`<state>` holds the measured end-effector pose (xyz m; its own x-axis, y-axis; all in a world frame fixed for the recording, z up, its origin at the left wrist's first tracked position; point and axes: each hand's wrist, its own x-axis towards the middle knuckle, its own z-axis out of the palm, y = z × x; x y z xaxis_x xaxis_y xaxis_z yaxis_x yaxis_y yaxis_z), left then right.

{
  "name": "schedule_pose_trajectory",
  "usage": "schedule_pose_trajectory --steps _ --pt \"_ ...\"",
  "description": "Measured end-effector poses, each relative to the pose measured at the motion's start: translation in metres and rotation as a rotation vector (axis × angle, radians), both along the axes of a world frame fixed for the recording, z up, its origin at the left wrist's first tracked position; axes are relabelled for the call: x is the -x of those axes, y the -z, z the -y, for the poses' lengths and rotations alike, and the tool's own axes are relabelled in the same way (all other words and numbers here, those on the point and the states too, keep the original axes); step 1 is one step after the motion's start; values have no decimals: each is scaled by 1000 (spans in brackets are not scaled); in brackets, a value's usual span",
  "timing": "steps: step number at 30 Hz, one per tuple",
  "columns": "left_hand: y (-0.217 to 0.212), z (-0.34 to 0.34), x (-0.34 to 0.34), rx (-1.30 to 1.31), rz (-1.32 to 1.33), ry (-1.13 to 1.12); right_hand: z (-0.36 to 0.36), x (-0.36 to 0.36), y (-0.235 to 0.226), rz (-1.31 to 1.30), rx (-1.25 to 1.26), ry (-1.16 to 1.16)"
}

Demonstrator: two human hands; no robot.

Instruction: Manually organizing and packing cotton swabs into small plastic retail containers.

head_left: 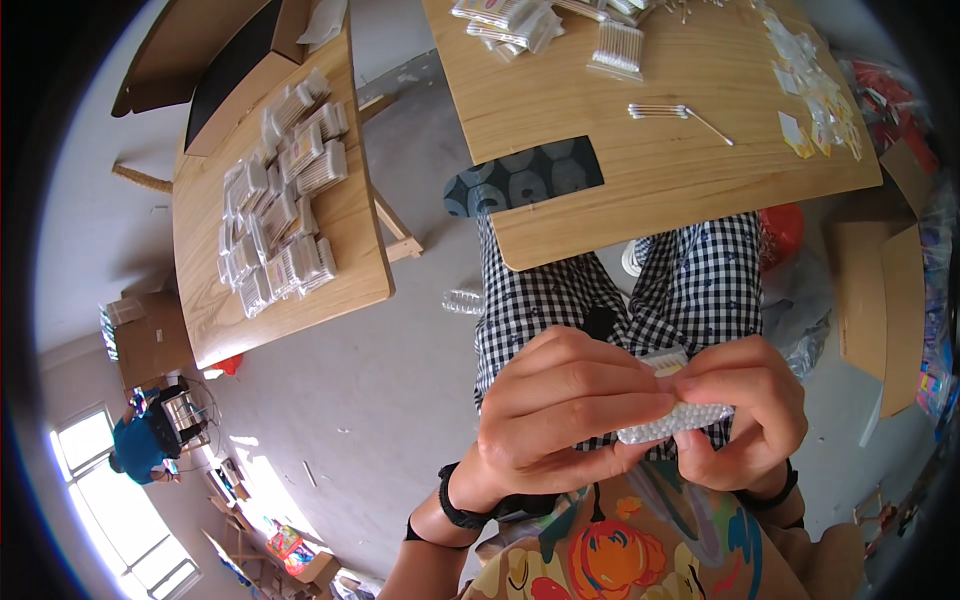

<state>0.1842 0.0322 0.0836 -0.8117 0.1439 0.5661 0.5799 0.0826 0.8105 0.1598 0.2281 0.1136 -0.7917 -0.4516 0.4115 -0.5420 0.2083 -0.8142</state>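
I hold a pack of cotton swabs (pixel 672 424) in front of me, above my checked trousers (pixel 700 265), with its white tips showing. The fingers of my left hand (pixel 570 408) curl narrowly round its left side, and those of my right hand (pixel 745 415) pinch its right; they cover so much that I can't tell whether it's sealed. Loose swabs (pixel 658 111) lie on the front bench (pixel 690 195), and packs (pixel 285 210) pile up on the left-hand bench (pixel 340 297).
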Motion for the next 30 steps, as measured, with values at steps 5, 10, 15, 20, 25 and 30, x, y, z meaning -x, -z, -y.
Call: schedule_pose_trajectory --steps 5,10,15,20,25,30 --pt "-1 -1 -1 19 40 -24 -1 -1 -1 9 -27 10" --pt "2 -5 -1 -52 55 -45 -2 2 0 -57 -28 -21" --pt "2 -3 -3 -38 60 -50 -2 1 0 -35 -22 -27" --pt "6 -3 -3 -75 47 -41 -2 -7 -3 158 45 43" --pt "-1 -1 -2 -17 126 -48 -4 1 0 -8 -7 -5" --pt "-12 2 -6 73 261 -61 -2 0 3 6 -17 10"
